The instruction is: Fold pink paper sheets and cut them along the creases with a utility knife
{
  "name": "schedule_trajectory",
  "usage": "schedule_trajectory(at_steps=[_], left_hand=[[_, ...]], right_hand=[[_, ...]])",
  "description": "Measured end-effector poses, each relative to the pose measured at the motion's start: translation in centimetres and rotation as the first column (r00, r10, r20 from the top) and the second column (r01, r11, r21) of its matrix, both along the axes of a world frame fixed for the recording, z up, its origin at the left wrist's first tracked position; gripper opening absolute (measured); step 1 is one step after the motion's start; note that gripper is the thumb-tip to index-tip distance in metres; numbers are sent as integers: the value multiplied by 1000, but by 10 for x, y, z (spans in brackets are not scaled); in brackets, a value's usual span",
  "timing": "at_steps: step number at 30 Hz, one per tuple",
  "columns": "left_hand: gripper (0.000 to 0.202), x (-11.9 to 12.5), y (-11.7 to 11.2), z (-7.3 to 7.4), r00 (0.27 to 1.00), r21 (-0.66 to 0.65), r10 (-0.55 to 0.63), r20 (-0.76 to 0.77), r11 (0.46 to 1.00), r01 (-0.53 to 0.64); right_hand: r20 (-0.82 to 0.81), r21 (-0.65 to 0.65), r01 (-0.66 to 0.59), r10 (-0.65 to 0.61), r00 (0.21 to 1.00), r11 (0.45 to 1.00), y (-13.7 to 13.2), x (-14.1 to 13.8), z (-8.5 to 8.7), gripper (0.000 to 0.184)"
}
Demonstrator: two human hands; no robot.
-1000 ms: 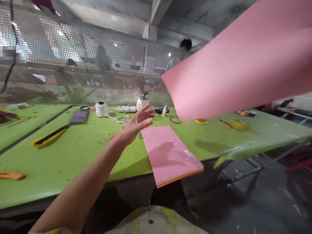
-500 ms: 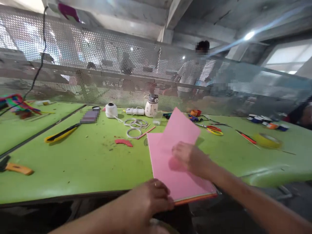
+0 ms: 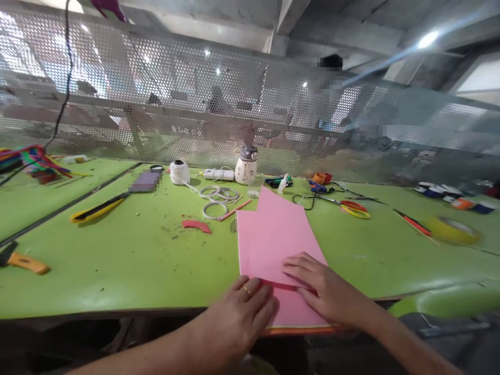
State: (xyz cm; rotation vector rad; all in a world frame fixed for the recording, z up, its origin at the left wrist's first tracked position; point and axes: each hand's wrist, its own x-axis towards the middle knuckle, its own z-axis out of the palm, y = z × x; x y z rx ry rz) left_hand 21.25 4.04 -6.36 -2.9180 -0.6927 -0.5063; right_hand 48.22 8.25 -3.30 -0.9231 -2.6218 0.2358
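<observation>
A loose pink sheet of paper [image 3: 285, 237] lies slanted over a stack of pink sheets [image 3: 245, 242] at the table's front edge. Its near edge bows up slightly. My right hand [image 3: 322, 286] grips that edge on the right, fingers on top and thumb beneath. At the near left corner, my left hand [image 3: 250, 307], with a ring on one finger, has its fingers bent over the sheet. The left thumb is hidden. An orange-red edge [image 3: 300, 329] shows under the stack.
On the green table [image 3: 128, 260] lie a yellow cutter [image 3: 99, 208], an orange-handled tool [image 3: 29, 263], a red scrap [image 3: 196, 225], white rings [image 3: 215, 210], scissors [image 3: 353, 208] and yellow tape [image 3: 455, 230]. Behind stand a thread cone [image 3: 179, 173], a flask [image 3: 246, 165] and a perforated screen [image 3: 175, 109].
The loose sheet has come down and flattened over the stack. My right hand has moved nearer and right, to its near edge. My left hand has shifted slightly. The view has turned a little.
</observation>
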Motion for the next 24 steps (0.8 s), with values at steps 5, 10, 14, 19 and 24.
schedule_trajectory(at_steps=[5,10,14,19,24], left_hand=[[36,-24,1,32,999,-22,40,-5,999,-40],[34,-29,-10,9,989,-55,106,104,993,-100],[31,-27,-20,-22,938,69,171,300,977,-201],[32,-36,-6,-2,938,-111,281,205,958,-263],[30,-45,24,7,932,-131,323,166,944,-304]], right_hand=[[-133,-6,-88,86,987,996,5,4,-6,29],[-176,70,-102,113,978,992,7,-13,-22,36],[-176,134,-96,119,977,986,4,-25,-30,40],[-189,99,-108,125,974,989,29,-48,-29,36],[-243,63,-126,138,960,990,67,-59,-23,27]])
